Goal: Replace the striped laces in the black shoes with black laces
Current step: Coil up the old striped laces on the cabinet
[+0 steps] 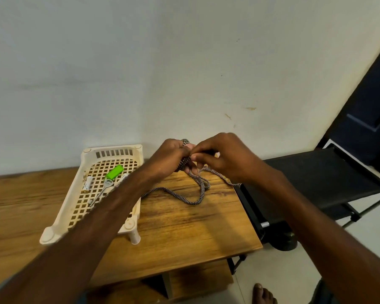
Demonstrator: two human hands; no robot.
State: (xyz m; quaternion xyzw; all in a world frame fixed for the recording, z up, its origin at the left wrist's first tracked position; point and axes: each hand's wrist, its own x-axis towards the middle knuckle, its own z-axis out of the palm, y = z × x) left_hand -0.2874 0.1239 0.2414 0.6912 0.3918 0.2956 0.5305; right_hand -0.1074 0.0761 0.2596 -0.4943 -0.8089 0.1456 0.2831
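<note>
Now my left hand (171, 154) grips the wound striped lace (198, 201), and my right hand (224, 154) pinches its strand. I should wind evenly, keeping the tail untangled.

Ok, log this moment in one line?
item: striped lace | left hand: grips wound part | right hand: pinches it | loose length: trails on table

Both hands (190, 157) pinch striped lace (193, 195) above table (184, 233).
</note>
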